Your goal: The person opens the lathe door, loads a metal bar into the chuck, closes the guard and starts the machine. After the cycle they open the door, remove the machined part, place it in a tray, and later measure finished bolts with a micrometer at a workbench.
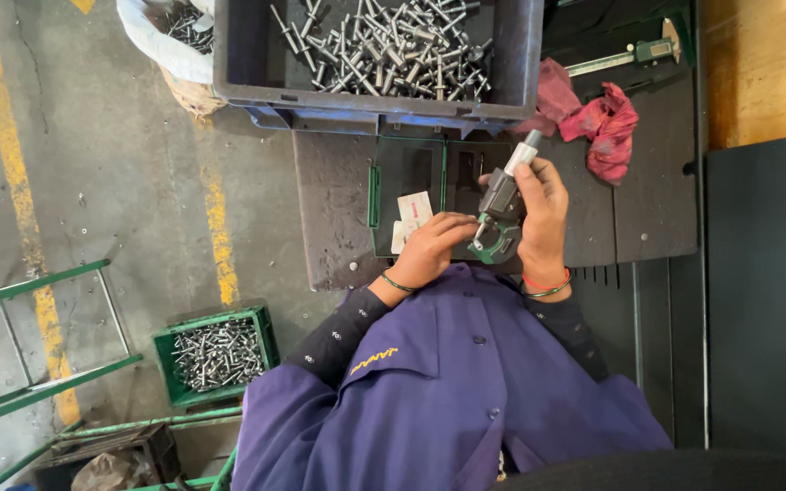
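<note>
As I look down from the head camera, my right hand [539, 218] wraps the micrometer [502, 214] by its dark body, grip pressed around it above the worktop [648, 209]. My left hand [429, 250] pinches a small metal part [478, 233] at its green frame. The tool seems stiff, solid and delicate; I judge the body safest to hold.
</note>
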Motion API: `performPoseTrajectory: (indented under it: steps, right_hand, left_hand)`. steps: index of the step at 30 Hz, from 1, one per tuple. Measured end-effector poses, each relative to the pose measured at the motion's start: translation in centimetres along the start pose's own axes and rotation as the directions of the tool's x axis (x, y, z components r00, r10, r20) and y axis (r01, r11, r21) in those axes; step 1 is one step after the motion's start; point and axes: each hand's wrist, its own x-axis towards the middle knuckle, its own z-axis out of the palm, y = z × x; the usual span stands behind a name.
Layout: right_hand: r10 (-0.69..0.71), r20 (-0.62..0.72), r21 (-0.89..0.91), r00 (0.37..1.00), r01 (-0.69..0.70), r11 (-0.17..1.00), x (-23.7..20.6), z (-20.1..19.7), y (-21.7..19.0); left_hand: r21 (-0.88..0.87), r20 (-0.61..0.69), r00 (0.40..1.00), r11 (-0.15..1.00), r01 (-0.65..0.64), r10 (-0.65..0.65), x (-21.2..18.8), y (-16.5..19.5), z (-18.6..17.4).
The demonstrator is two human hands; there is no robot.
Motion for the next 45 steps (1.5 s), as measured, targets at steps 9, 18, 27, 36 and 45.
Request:
performPoseTrajectory:
  steps: [9, 18, 27, 36, 45]
  right_hand:
    - [0.007, 0.002, -0.010, 1.000, -0.007, 1.000, -0.1, 0.0, 0.1]
    - [0.004, -0.011, -0.030, 1.000, -0.004, 1.000, -0.5, 0.3, -0.1]
    - [-0.022, 0.010, -0.014, 1.000, 0.022, 1.000, -0.4, 0.3, 0.1]
    - [0.015, -0.003, 0.050, 1.000, -0.015, 0.999, -0.4, 0.1, 0.3]
    - [0.048, 0.010, 0.073, 0.999, -0.048, 0.996, -0.6, 0.5, -0.6]
  left_hand:
    - [-0.007, 0.000, 1.000, 1.000, -0.015, 0.015, -0.2, -0.2, 0.0]
    - [0.020, 0.010, 1.000, 1.000, 0.001, -0.001, -0.5, -0.4, 0.3]
    - [0.015, 0.002, 1.000, 1.000, -0.022, 0.022, -0.5, -0.1, 0.1]
    - [0.008, 0.004, 1.000, 1.000, -0.020, 0.020, -0.3, 0.3, -0.2]
    - [0.016, 0.001, 1.000, 1.000, -0.012, 0.012, -0.2, 0.5, -0.3]
